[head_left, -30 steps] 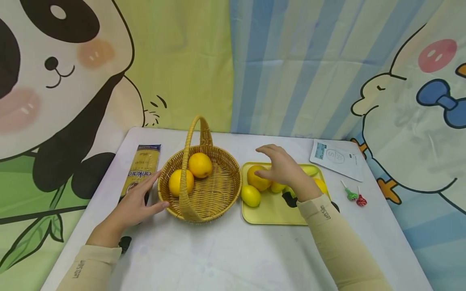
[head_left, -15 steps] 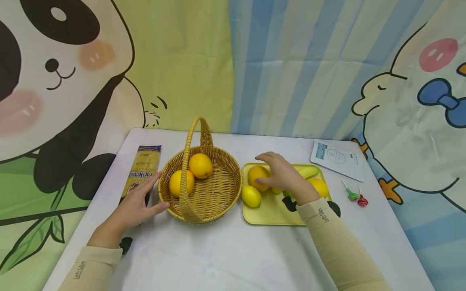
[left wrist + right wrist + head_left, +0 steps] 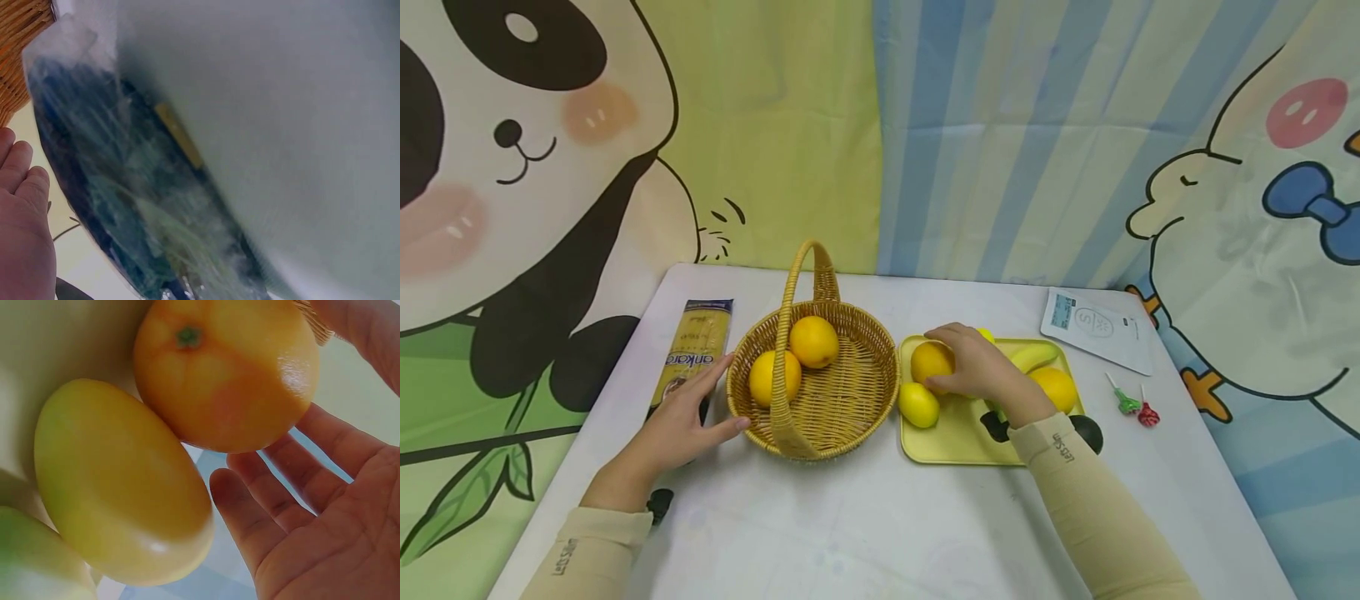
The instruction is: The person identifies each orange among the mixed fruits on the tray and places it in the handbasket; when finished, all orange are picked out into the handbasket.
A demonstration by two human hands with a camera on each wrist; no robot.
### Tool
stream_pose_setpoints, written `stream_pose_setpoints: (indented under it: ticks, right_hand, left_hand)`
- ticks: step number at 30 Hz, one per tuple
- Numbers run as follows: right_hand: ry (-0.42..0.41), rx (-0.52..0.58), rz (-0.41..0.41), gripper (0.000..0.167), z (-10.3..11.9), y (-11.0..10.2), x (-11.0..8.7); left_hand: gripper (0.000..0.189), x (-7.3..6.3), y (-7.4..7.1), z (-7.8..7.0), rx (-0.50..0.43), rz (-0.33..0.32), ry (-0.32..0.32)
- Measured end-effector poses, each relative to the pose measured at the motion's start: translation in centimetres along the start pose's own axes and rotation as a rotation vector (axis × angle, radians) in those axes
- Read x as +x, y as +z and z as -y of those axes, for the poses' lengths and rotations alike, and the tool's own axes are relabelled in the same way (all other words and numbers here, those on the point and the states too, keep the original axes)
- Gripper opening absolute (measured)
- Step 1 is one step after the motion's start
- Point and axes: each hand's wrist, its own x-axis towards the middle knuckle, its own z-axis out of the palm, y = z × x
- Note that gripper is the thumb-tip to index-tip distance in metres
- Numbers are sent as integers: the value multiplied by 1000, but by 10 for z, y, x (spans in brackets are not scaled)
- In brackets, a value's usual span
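Observation:
My right hand (image 3: 973,362) reaches over the yellow tray (image 3: 955,446) and curls round an orange (image 3: 931,367). In the right wrist view, the fingers lie against the far side of this orange (image 3: 225,375), with the thumb at its other side; the fingertips are partly hidden. A yellow oval fruit (image 3: 125,481) sits beside it. A lemon (image 3: 918,405) lies at the tray's left edge. My left hand (image 3: 673,425) rests its thumb and fingers, fairly straight, against the left side of the wicker basket (image 3: 850,425). Two oranges (image 3: 814,342) are inside the basket.
A banana (image 3: 1033,357) and a round yellow fruit (image 3: 1054,389) share the tray. A pasta pack (image 3: 696,342) lies left of the basket, partly behind the left hand. Farther right are a white packet (image 3: 1093,329) and two lollipops (image 3: 1127,402). The basket's tall handle (image 3: 786,333) arches upward.
My right hand has come down and slightly left onto the orange in the tray, its fingers closing round it. The left hand stays at the basket.

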Motion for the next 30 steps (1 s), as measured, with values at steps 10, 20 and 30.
stream_pose_setpoints:
  ticks: [10, 20, 30]
  right_hand:
    - [-1, -8, 15, 77, -2, 4, -1]
    - [14, 3, 35, 78, -2, 5, -1]
    - [51, 0, 53, 80, 0, 4, 0]
  left_hand:
    - [108, -1, 1, 1, -6, -1, -6]
    - [107, -1, 3, 3, -3, -2, -7]
    - [108, 1, 0, 1, -6, 5, -15]
